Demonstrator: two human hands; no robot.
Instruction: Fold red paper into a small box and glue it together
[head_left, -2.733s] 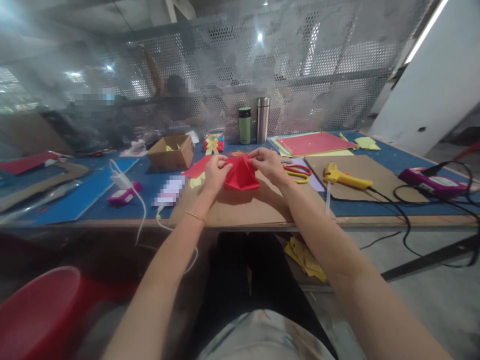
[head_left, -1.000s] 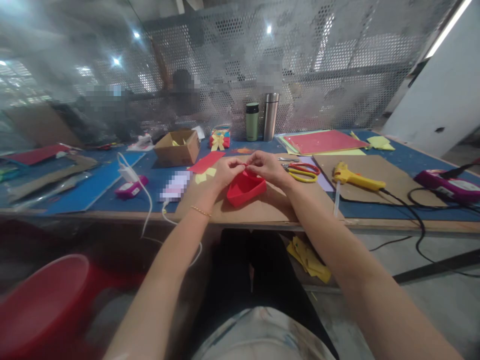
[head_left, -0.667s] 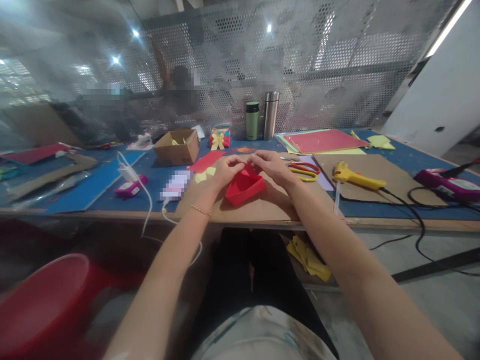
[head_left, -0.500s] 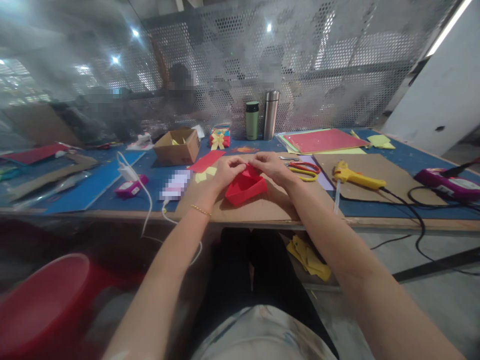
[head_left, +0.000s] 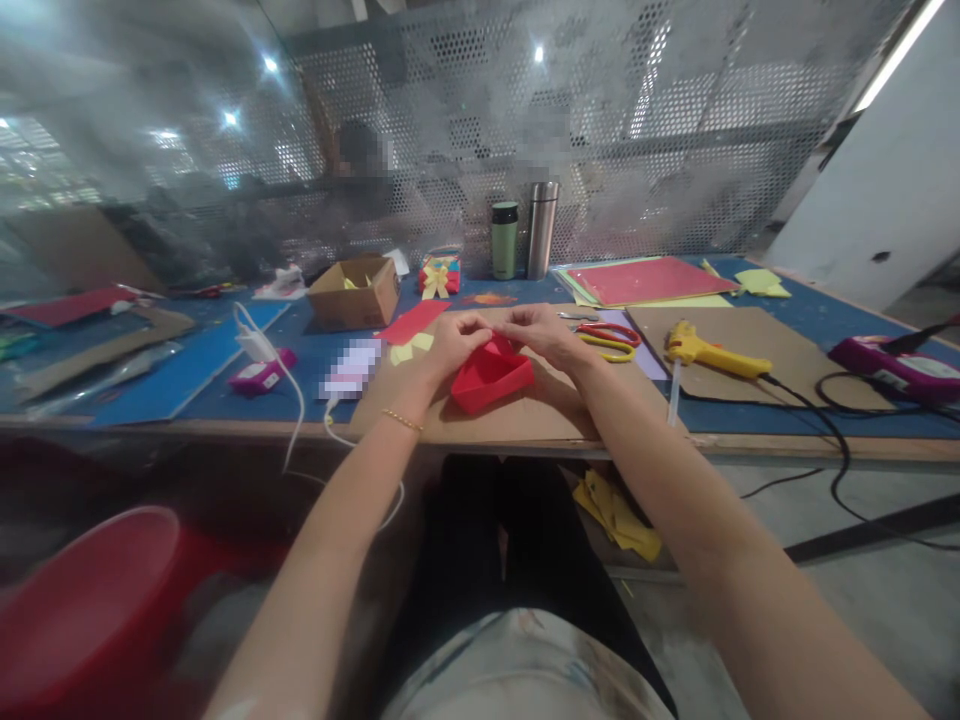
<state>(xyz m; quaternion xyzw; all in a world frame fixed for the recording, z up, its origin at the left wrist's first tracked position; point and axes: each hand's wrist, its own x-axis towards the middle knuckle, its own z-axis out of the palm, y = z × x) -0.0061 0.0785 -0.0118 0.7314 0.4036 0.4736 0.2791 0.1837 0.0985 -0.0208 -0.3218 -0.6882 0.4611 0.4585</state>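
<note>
One red box (head_left: 491, 385) is located over the card (head_left: 555, 415), mouth upward; its long near wall is directed left to right, right end slightly farther away. The box's far rim is pinched in the fingertips of both hands: left hand (head_left: 454, 345) at its far-left, right hand (head_left: 538, 335) at its far-right, neither clearly nearer. Scissors (head_left: 607, 352) are placed right of the box; the flask (head_left: 543, 232) is stood well beyond it.
</note>
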